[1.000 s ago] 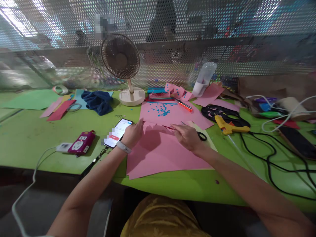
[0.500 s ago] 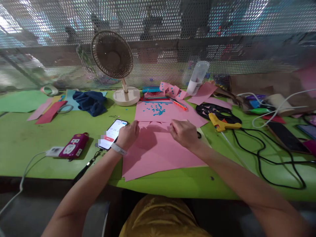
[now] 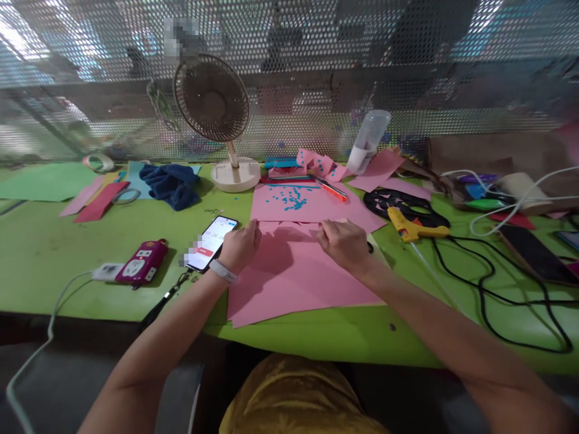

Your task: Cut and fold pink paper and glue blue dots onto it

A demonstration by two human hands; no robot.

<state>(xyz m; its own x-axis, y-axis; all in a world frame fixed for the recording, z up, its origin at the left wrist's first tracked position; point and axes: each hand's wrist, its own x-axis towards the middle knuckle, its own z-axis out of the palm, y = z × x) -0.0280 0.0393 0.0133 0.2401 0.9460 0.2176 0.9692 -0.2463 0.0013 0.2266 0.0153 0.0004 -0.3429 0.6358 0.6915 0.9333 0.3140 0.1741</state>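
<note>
My left hand (image 3: 242, 244) and my right hand (image 3: 344, 242) are both closed, knuckles up, over the pink sheets. A narrow pink paper strip (image 3: 289, 222), seen almost edge-on with small notches along it, stretches between their fingertips; each hand pinches one end. Beneath lies a large pink paper sheet (image 3: 307, 283) near the table's front edge. Beyond the hands, another pink sheet (image 3: 266, 208) carries scattered small blue dots (image 3: 295, 200). A phone (image 3: 212, 241) with a lit timer screen lies beside my left wrist. A black ring-like part, perhaps a scissors handle, shows beside my right hand.
To the right are a yellow glue gun (image 3: 414, 226), black cables (image 3: 486, 271) and a dark phone (image 3: 538, 253). At the back stand a fan (image 3: 235, 176) and a clear bottle (image 3: 368, 141), near an orange cutter (image 3: 333, 190). A purple power socket (image 3: 143, 262) lies left.
The view has shifted slightly, so everything sits a little further right. Both hands keep their pinch on the strip, with almost no movement over the table.
</note>
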